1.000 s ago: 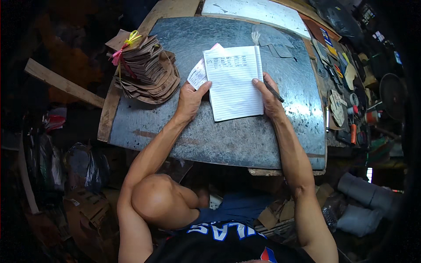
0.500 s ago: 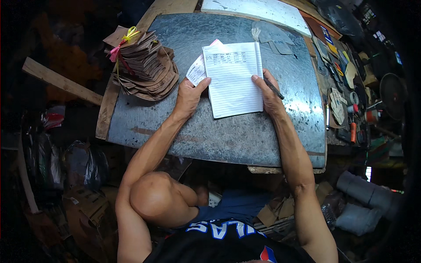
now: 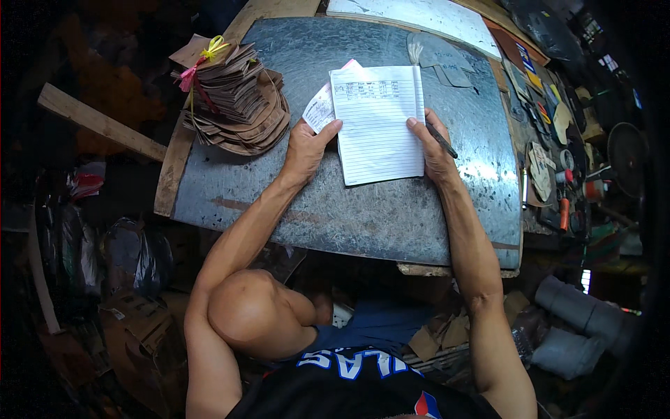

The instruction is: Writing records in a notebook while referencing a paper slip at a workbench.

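Notebook (image 3: 380,140), probably light and bendy, best pinched by its sides, is held between near and far edges of the worktop (image 3: 363,216): left hand (image 3: 306,152) gripping it with a paper slip (image 3: 319,112), right hand (image 3: 438,150) with a pen (image 3: 442,141).

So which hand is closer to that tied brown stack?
Left. The left hand, on the left edge of the lined pad, is right of the brown stack; the right hand is farther off, across the pad.

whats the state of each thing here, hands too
left hand: closed on notepad and slip
right hand: closed on notepad and pen
notepad: written near top, blank below
slip: partly behind notepad
pen: held, not writing
brown pieces: stacked
yellow ribbon: tied
table: scuffed, stained
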Demonstrator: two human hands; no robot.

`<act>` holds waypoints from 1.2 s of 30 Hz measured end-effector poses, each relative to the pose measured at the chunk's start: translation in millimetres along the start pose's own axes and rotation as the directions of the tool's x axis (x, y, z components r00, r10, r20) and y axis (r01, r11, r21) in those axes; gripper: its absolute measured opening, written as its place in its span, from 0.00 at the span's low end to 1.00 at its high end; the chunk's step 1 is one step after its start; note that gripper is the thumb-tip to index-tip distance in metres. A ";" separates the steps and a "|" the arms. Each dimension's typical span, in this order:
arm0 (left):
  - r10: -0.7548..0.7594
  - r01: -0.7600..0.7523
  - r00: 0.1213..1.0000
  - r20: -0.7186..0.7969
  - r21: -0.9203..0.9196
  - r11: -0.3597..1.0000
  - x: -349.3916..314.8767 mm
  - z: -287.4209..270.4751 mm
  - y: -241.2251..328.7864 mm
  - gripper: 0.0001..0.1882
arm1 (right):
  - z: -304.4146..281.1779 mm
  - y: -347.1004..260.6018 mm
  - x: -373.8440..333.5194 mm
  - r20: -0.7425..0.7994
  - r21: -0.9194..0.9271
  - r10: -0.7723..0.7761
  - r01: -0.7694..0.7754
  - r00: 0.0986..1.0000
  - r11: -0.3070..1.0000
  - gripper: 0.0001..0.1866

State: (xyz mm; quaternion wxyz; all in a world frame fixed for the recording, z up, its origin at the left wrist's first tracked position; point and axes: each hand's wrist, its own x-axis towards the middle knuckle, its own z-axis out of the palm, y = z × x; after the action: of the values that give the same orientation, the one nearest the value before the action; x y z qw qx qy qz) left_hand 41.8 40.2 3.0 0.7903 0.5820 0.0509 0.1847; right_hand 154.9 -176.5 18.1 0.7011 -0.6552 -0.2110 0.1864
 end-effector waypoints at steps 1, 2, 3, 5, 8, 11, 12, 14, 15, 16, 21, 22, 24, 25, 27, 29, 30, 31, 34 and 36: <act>0.000 0.000 1.000 0.000 0.000 1.000 0.0 0.1 -0.1 0.15 | -0.2 0.9 0.3 -0.004 -0.002 -0.005 0.005 1.000 1.000 0.25; 0.000 0.000 1.000 0.003 -0.002 1.000 0.0 0.2 -0.1 0.16 | -0.4 1.3 0.4 -0.007 -0.004 -0.010 0.010 1.000 1.000 0.26; 0.000 0.000 1.000 0.007 -0.004 1.000 0.1 0.4 -0.3 0.16 | -0.6 1.3 0.2 -0.008 -0.004 -0.010 0.010 1.000 1.000 0.26; 0.005 -0.005 1.000 0.012 -0.002 1.000 0.0 0.1 0.8 0.16 | 0.3 0.3 -0.2 -0.014 0.005 -0.004 0.004 1.000 1.000 0.27; 0.016 -0.016 1.000 0.013 -0.005 1.000 -0.5 1.4 2.0 0.17 | -0.3 1.4 0.1 -0.009 0.002 -0.007 0.007 1.000 1.000 0.27; 0.015 -0.015 1.000 0.007 0.003 1.000 0.2 0.0 0.5 0.17 | -0.7 3.8 0.9 -0.009 0.003 -0.011 0.011 1.000 1.000 0.26; 0.007 -0.007 1.000 0.006 0.017 1.000 0.6 -0.9 -0.5 0.17 | -0.6 4.0 1.1 -0.010 0.001 -0.011 0.011 1.000 1.000 0.26; 0.005 -0.005 1.000 0.006 0.015 1.000 0.3 0.2 0.3 0.17 | -0.4 4.1 1.0 -0.011 0.018 -0.018 0.018 1.000 1.000 0.25; 0.003 -0.003 1.000 0.005 0.014 1.000 0.2 0.9 0.6 0.17 | -1.1 3.7 0.6 -0.012 0.017 -0.017 0.018 1.000 1.000 0.25; 0.004 -0.004 1.000 0.004 0.015 1.000 0.2 0.1 0.8 0.17 | -0.5 2.9 0.6 -0.010 0.016 -0.017 0.017 1.000 1.000 0.25; 0.013 -0.012 1.000 0.021 -0.023 1.000 0.8 -2.9 -1.9 0.18 | 1.4 -2.9 0.0 0.026 0.032 0.033 -0.033 0.999 0.999 0.26; 0.013 -0.012 1.000 0.020 -0.022 1.000 1.0 -1.9 -1.8 0.18 | 2.0 -2.0 -0.7 0.012 0.033 0.013 -0.013 1.000 0.999 0.25; 0.018 -0.018 1.000 0.021 -0.020 1.000 1.1 -1.1 -0.8 0.18 | 2.8 -1.2 -0.6 -0.001 0.035 -0.006 0.006 1.000 0.999 0.24; 0.018 -0.017 1.000 0.021 -0.020 1.000 1.0 -0.8 -0.2 0.18 | 1.9 -1.1 -0.5 -0.002 0.026 -0.007 0.007 1.000 1.000 0.24; 0.016 -0.016 1.000 0.023 0.015 1.000 0.9 0.4 0.7 0.18 | 0.1 -0.1 -0.4 -0.004 0.017 -0.006 0.006 1.000 1.000 0.24; 0.013 -0.013 1.000 0.024 -0.002 1.000 0.8 0.5 -0.1 0.17 | -0.6 1.1 0.3 -0.003 0.021 -0.008 0.008 1.000 1.000 0.24; 0.009 -0.009 1.000 0.026 -0.019 1.000 0.9 0.9 -0.7 0.17 | -1.1 0.9 0.0 -0.005 0.019 -0.008 0.008 1.000 1.000 0.24; 0.009 -0.009 1.000 0.027 -0.020 1.000 0.6 0.4 -0.6 0.17 | -0.7 0.3 -0.5 0.000 0.020 -0.006 0.006 1.000 1.000 0.25; -0.002 0.002 1.000 0.020 -0.004 1.000 0.4 -2.2 -0.1 0.18 | 1.7 0.2 0.2 -0.003 0.019 -0.001 0.001 1.000 1.000 0.25; 0.006 -0.006 1.000 0.000 -0.005 1.000 1.0 -1.9 -1.2 0.19 | 1.4 -0.6 -0.1 -0.011 0.017 0.002 -0.002 1.000 1.000 0.25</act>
State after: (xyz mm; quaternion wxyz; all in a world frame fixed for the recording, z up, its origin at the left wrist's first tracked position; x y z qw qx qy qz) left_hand 42.5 42.0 1.5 0.7911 0.5804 0.0485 0.1871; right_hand 154.1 -175.4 18.8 0.7074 -0.6505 -0.2051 0.1854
